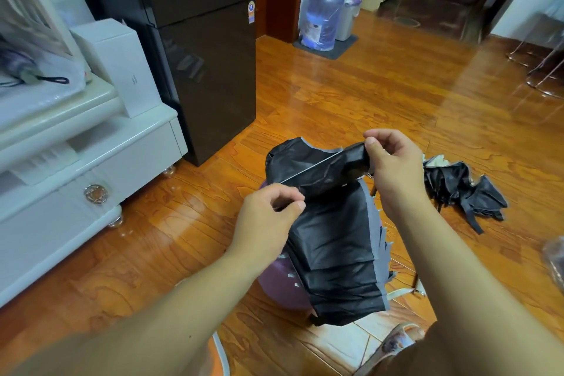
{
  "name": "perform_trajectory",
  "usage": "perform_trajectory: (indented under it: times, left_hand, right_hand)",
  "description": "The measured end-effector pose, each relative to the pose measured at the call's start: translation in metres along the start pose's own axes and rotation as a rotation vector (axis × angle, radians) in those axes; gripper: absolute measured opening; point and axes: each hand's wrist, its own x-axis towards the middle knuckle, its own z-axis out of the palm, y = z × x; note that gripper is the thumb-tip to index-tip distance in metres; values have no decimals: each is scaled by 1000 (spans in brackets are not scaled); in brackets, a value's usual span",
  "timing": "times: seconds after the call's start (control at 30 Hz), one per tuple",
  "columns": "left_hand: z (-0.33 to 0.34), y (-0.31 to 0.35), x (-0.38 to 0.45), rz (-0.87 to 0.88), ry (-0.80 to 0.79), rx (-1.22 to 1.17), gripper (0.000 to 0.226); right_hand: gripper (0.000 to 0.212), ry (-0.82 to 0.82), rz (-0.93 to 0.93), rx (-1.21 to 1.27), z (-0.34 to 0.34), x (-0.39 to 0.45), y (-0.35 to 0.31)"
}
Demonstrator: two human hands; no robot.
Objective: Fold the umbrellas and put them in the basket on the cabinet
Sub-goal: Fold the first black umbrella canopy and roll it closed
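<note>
A collapsed black umbrella (332, 241) with a grey edge hangs in front of me over the wooden floor. My left hand (270, 217) pinches a fold of its canopy at a thin metal rib. My right hand (393, 162) grips the upper edge of the cloth, pulling it taut. A second black umbrella (457, 189) lies crumpled on the floor to the right. A purple umbrella (283, 287) lies beneath the one I hold. The white slatted basket (27, 9) stands on the white cabinet (91, 162) at far left, with a folded purple umbrella (18, 67) inside.
A black fridge (201, 55) stands beside the cabinet, and a white box (122, 67) sits on it. A blue water bottle (323, 12) and grey bin stand by the far doorway. Chair legs (546, 70) are at the right. My sandalled foot (396, 342) is near the bottom.
</note>
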Motion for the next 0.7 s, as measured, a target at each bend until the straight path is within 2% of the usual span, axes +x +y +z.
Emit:
perform_trajectory:
  times: [0.1, 0.23, 0.3, 0.4, 0.53, 0.6, 0.63, 0.7]
  left_hand:
    - [-2, -2, 0, -66, -21, -39, 21]
    - [-2, -4, 2, -57, -87, 51, 45]
    - [0, -5, 4, 23, -41, 182, 41]
    - [2, -14, 11, 212, 107, 423, 22]
    - [2, -20, 13, 348, 181, 493, 11]
    - [1, -23, 13, 407, 146, 498, 4]
    - [1, -24, 13, 435, 107, 514, 4]
    - [-1, -28, 14, 488, -6, 550, 10]
  right_hand:
    - [18, -11, -18, -9, 1, -2, -2]
    - [16, -45, -64, -18, 1, -5, -6]
    - [16, -42, -82, -12, 0, -7, -9]
    - [18, -36, -109, -26, -1, -9, -11]
    - [22, -63, -167, -136, -7, -8, -12]
    - [14, -224, -179, -152, -14, -10, -12]
    - [18, -351, -209, -235, -19, -12, -12]
    - [52, -573, -378, -595, -30, -13, -7]
